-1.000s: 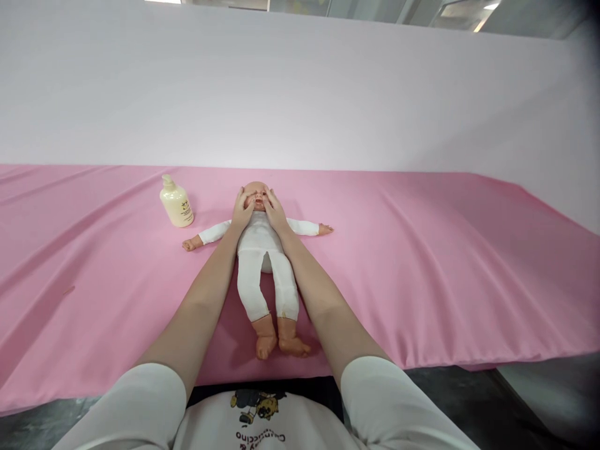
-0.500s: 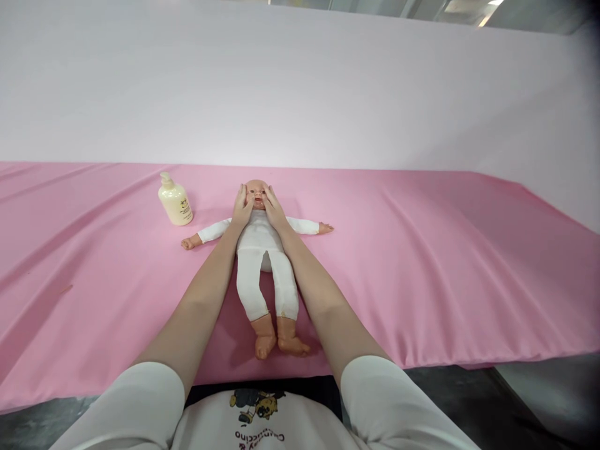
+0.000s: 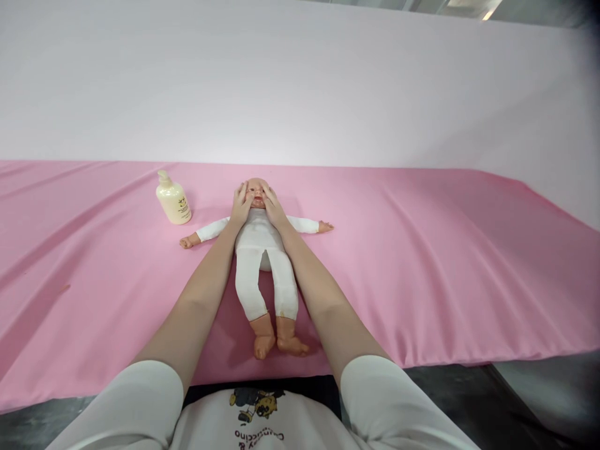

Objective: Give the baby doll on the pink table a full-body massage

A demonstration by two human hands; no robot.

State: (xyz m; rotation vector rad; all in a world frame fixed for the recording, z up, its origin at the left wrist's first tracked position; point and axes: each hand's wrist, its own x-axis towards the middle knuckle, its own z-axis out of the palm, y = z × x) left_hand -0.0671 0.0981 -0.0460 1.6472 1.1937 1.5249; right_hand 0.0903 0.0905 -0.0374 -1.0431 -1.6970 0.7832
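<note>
Baby doll [image 3: 262, 250] lies face-up at frame centre on the pink sheet [image 3: 422, 262], feet near its front edge. Left hand [image 3: 240, 209] and right hand [image 3: 273, 210] press flat, fingers spread, against its cheeks (palms hidden). Lotion bottle [image 3: 173, 200] stands left; broad bare sheet right.

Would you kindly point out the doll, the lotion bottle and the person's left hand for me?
doll [image 3: 260, 240]: head view, on the white-clothed chest.
lotion bottle [image 3: 174, 204]: head view, on the cream body below the pump.
left hand [image 3: 240, 208]: head view, on the back of the hand at the doll's cheek.
</note>
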